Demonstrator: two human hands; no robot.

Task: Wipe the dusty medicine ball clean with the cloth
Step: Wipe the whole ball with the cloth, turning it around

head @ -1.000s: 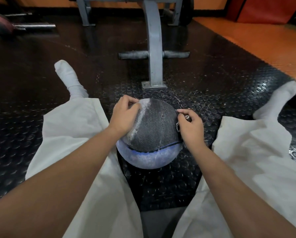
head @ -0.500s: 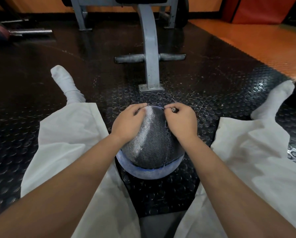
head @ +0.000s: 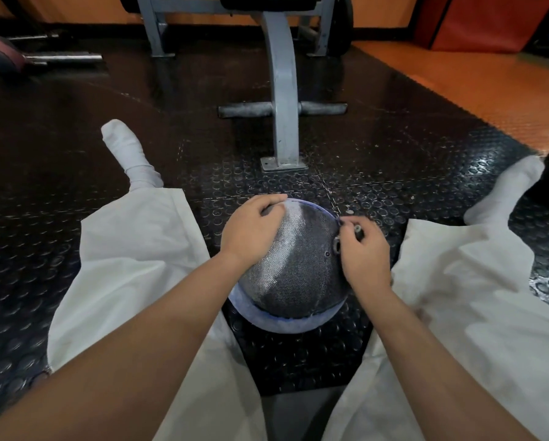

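We count one medicine ball (head: 285,323), resting on the studded mat (head: 298,361) between two trouser legs (head: 133,265), and one grey mesh cloth (head: 301,268) draped over it. The left hand (head: 250,230) grips the cloth with curled fingers; the right hand (head: 365,253) pinches its edge. One bench frame (head: 284,100) stands beyond; both hands hide the ball's flanks.

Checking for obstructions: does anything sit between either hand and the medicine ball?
Nothing visible does. The left hand grips the grey cloth at the top left of the medicine ball; the right hand pinches the cloth's edge on the right. Only that draped cloth lies between hands and ball.
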